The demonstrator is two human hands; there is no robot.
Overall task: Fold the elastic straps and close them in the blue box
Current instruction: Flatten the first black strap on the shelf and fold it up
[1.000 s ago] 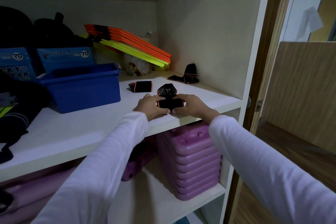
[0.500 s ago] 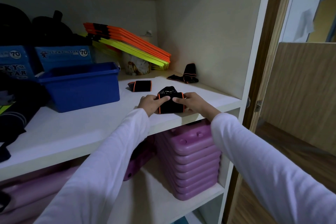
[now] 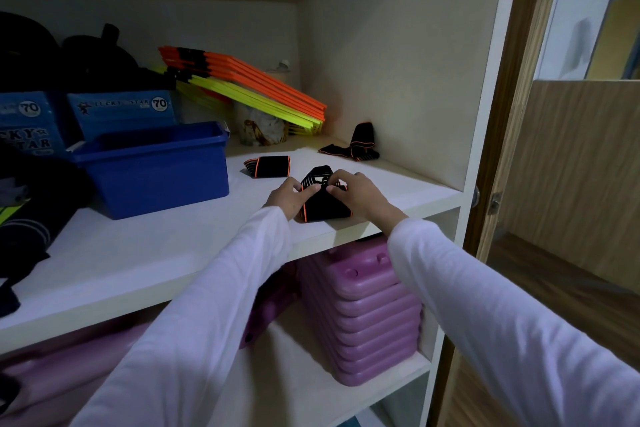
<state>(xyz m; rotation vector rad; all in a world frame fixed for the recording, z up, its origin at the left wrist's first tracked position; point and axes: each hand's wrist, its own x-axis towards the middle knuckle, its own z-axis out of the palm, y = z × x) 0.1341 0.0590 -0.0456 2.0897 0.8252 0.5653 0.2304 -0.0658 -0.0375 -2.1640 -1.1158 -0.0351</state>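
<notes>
Both hands are working a black, orange-edged elastic strap at the front edge of the white shelf, well to the right of the blue box. The left hand is pinching the strap's left side, thumb on top; the right hand is pinching its upper right fold with curled fingers. A folded strap is lying just right of the blue box, with bare shelf between them. A third, loose strap is sitting far right of the box, against the cabinet's side wall. In front of the box, bare shelf is running to the front lip. The box is standing open-topped. Behind it, blue cartons are reading "LUCKY STAR" and "70". Orange and yellow boards are leaning behind the box to its right.
</notes>
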